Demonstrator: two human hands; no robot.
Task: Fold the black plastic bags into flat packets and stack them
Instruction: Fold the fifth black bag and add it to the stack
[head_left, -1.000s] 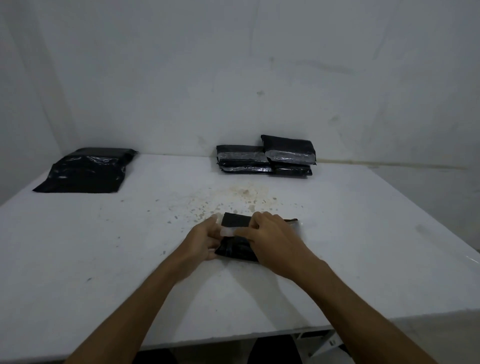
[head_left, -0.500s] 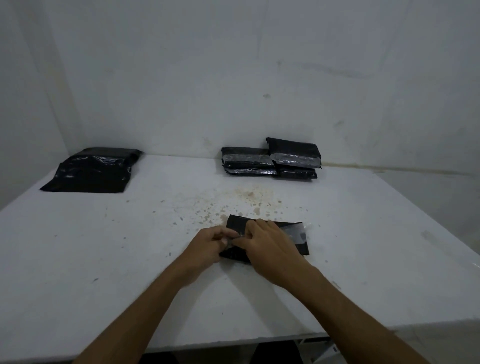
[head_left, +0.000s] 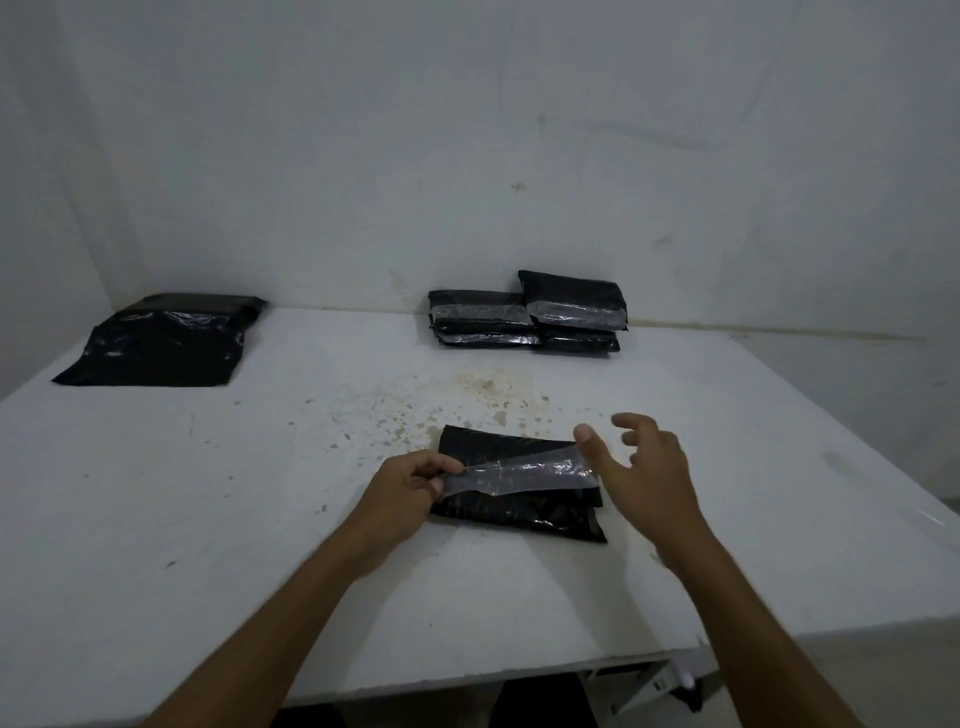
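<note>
White and speckled, the table (head_left: 208, 519) bears the folded black packet (head_left: 514, 493) at its centre, long axis running nine to three o'clock, its clear tape strip (head_left: 524, 473) pinched at nine o'clock by the left hand (head_left: 410, 488), while the right hand (head_left: 644, 467), nearer the three o'clock end, is held spread and empty.

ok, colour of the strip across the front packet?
Translucent clear-grey strip, on the black packet; head view.

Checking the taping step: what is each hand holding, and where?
Left hand pinches the clear tape strip by its left end, over the folded packet. Right hand is open, holding nothing.
</note>
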